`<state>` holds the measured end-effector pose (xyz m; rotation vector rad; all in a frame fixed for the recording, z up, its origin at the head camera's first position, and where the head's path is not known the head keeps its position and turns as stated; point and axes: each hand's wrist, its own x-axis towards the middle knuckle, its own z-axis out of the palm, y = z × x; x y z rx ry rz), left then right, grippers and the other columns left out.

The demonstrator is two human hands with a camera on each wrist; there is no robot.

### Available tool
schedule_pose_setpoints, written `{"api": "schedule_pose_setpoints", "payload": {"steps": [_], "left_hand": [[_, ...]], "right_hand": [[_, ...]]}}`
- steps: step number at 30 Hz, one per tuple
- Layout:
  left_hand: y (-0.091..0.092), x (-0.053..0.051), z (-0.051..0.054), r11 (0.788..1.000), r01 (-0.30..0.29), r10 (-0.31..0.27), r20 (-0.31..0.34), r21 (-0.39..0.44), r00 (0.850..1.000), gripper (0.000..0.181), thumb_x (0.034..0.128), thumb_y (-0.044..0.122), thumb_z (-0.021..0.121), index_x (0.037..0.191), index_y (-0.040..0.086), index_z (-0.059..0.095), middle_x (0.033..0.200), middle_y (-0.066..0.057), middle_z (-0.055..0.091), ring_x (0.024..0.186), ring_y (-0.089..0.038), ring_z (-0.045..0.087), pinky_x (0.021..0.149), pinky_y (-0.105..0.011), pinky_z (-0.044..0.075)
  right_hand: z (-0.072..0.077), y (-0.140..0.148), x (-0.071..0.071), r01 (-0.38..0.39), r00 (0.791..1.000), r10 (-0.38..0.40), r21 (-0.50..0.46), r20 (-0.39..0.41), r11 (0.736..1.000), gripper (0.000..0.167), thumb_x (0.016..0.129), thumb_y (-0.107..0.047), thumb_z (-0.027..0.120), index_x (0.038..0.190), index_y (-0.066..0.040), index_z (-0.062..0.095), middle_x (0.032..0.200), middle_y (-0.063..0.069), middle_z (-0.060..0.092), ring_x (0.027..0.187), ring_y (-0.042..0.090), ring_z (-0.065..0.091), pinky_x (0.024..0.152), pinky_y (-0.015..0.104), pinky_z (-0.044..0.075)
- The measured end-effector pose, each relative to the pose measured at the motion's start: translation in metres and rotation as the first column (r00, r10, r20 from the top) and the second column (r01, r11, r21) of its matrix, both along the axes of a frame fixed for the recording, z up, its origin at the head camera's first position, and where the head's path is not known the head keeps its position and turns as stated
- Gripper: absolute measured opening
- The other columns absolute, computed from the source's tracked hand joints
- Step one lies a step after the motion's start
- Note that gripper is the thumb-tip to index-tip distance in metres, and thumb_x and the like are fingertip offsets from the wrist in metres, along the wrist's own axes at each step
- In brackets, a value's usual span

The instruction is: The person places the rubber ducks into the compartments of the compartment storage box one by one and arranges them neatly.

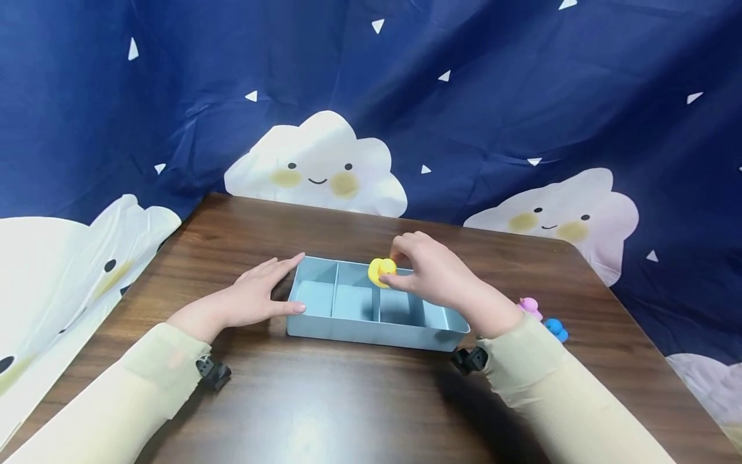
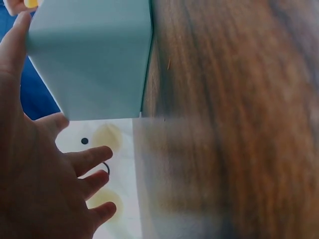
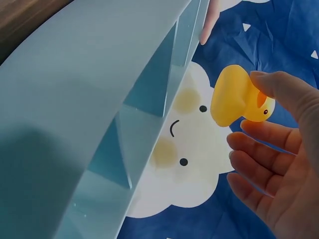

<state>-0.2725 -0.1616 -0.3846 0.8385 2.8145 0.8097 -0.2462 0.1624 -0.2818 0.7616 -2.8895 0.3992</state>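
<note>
tray [image 1: 371, 335] looks like smooth plastic, kinda satin-matt. duck [image 3: 233, 97] is smooth too, rubber or soft plastic, can't tell which, with a mild sheen. table [image 1: 348, 399] has wood grain and a glossy glare patch. backdrop [image 1: 493, 38] is creased, slightly shiny cloth. sleeves [image 1: 562, 399] look like matt cloth.

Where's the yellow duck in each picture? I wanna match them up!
Head: yellow duck near the middle, in the right hand.
Left wrist: only a bit of yellow duck, top-left corner.
Right wrist: yellow duck, right of centre, above the middle.
Shared landmark: the pale blue tray.
</note>
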Motion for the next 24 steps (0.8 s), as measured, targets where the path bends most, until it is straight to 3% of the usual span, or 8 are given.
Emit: {"api": "schedule_pose_setpoints", "payload": {"steps": [15, 24], "left_hand": [[0.001, -0.001, -0.001, 1.0, -0.003, 0.004, 0.024, -0.005, 1.0, 0.104, 0.0808, 0.075, 0.06, 0.16, 0.025, 0.016, 0.161, -0.01, 0.025, 0.147, -0.04, 0.014, 0.109, -0.068, 0.012], [0.001, -0.003, -0.003, 1.0, -0.009, 0.009, 0.008, -0.003, 1.0, 0.1, 0.0829, 0.068, 0.065, 0.16, 0.025, 0.017, 0.16, -0.007, 0.027, 0.146, -0.04, 0.015, 0.11, -0.067, 0.012]], "right_hand": [[-0.006, -0.025, -0.009, -0.057, 0.998, 0.056, -0.011, -0.032, 0.998, 0.03, 0.082, -0.033, 0.081, 0.084, -0.012, 0.06, 0.087, 0.003, 0.061, 0.083, 0.016, 0.049, 0.067, 0.029, 0.046], [-0.013, -0.04, -0.015, -0.067, 0.997, 0.067, 0.0, -0.038, 0.998, 0.03, 0.084, -0.038, 0.078, 0.084, -0.015, 0.059, 0.085, 0.002, 0.06, 0.077, 0.014, 0.047, 0.063, 0.029, 0.044]]}}
